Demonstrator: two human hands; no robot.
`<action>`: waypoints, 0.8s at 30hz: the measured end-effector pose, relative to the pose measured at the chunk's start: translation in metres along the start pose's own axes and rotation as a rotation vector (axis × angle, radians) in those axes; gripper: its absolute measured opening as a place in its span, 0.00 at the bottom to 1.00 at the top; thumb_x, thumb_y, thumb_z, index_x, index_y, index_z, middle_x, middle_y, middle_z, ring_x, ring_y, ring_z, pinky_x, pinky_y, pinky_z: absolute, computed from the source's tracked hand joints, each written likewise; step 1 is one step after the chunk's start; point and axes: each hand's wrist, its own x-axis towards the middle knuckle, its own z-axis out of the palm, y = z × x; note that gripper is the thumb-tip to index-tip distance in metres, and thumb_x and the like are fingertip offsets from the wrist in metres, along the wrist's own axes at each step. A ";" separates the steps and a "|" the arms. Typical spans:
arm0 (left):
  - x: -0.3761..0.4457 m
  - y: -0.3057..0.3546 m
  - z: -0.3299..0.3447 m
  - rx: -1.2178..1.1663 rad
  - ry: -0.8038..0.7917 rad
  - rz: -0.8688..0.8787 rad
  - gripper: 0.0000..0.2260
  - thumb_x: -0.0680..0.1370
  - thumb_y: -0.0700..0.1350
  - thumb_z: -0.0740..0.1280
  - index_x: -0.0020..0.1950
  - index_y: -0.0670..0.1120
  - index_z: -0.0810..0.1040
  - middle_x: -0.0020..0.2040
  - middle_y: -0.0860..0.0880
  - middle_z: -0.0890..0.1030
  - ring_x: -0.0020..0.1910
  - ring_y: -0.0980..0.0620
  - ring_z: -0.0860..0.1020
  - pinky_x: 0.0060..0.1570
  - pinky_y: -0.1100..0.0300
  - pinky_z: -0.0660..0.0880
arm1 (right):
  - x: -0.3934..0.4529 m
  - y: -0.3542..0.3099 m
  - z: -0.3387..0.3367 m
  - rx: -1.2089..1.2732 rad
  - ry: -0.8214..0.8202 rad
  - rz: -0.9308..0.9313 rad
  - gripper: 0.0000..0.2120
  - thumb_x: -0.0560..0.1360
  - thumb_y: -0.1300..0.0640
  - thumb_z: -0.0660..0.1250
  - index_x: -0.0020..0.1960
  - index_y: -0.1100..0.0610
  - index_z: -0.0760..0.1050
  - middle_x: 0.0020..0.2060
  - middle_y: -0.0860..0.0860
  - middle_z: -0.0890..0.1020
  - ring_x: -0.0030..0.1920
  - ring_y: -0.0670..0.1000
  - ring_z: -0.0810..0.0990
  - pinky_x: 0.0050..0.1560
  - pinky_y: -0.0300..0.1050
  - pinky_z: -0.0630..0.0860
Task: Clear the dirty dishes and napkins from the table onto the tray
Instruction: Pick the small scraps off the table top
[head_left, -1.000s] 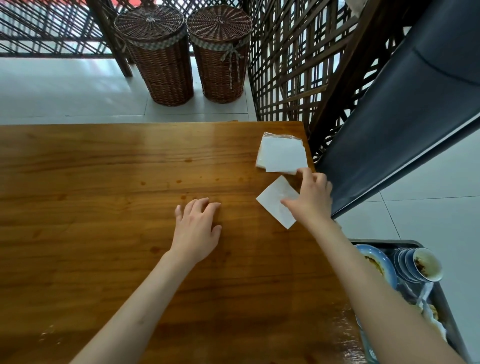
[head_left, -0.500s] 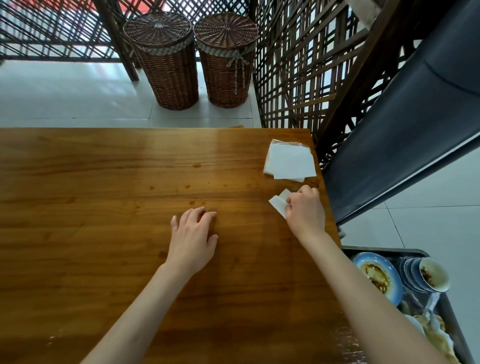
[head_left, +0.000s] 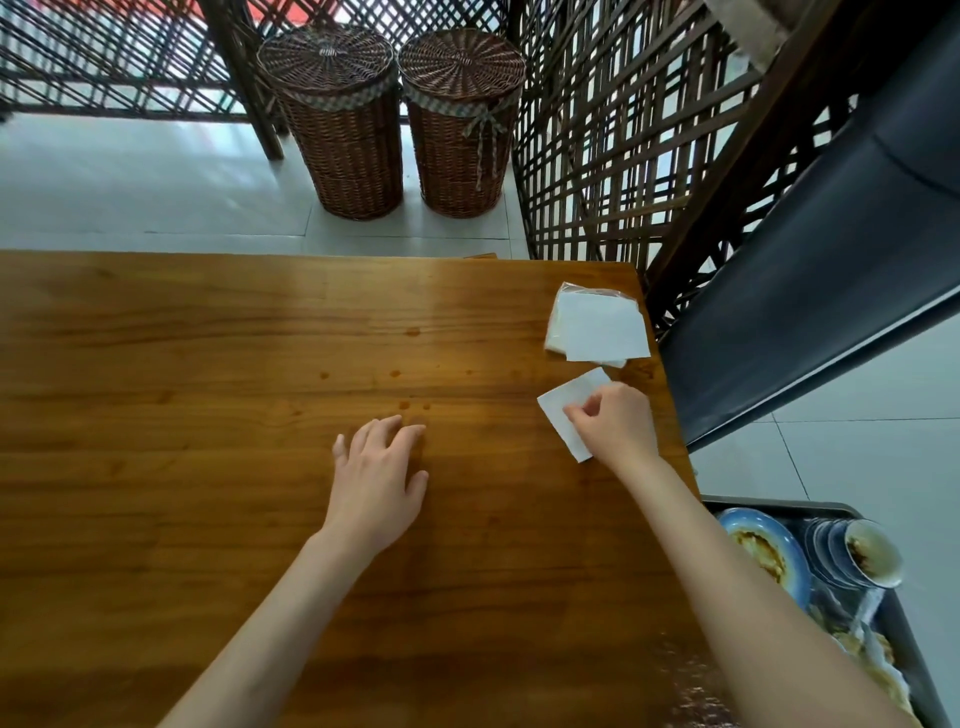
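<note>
Head view: just nearer than the napkin pack (head_left: 597, 327), the right hand (head_left: 615, 423) pinches a loose napkin (head_left: 563, 413) on the bench (head_left: 208, 364); left hand (head_left: 376, 480) rests open. Light, limp paper; grip an edge.

A wooden worktop (head_left: 208, 493) with a warm, glossy varnish shows visible grain and a few small dark spots. A thin white paper napkin (head_left: 563, 410) looks matt and soft. Behind it, a stack of white napkins (head_left: 597, 327) sits in clear, shiny plastic wrap. Two brown wicker baskets (head_left: 337, 119) have a rough woven texture, trimmed with checked cloth. The tray (head_left: 919, 670) appears dark and metallic. The blue plate (head_left: 795, 571) and cup (head_left: 878, 556) are glazed, glossy ceramic. The pale floor tiles (head_left: 130, 182) are smooth.
</note>
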 end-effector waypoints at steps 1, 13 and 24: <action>0.000 -0.001 0.000 0.002 0.002 -0.001 0.22 0.78 0.51 0.64 0.71 0.54 0.66 0.73 0.49 0.65 0.74 0.48 0.58 0.72 0.43 0.49 | -0.001 0.000 0.000 -0.023 0.026 -0.011 0.10 0.74 0.54 0.69 0.38 0.61 0.80 0.35 0.52 0.79 0.41 0.52 0.79 0.39 0.39 0.72; 0.007 -0.030 -0.008 0.140 -0.032 -0.195 0.36 0.76 0.65 0.58 0.77 0.49 0.52 0.78 0.46 0.53 0.76 0.45 0.51 0.72 0.44 0.50 | -0.013 -0.011 0.022 -0.105 0.123 0.104 0.12 0.76 0.55 0.65 0.55 0.62 0.78 0.52 0.56 0.78 0.55 0.54 0.74 0.46 0.42 0.75; 0.000 -0.051 -0.003 0.155 -0.092 -0.150 0.47 0.69 0.74 0.54 0.78 0.50 0.43 0.79 0.48 0.46 0.77 0.46 0.45 0.73 0.46 0.51 | -0.008 -0.041 0.040 0.032 0.148 0.035 0.08 0.76 0.59 0.67 0.44 0.63 0.81 0.43 0.56 0.81 0.51 0.53 0.77 0.46 0.39 0.70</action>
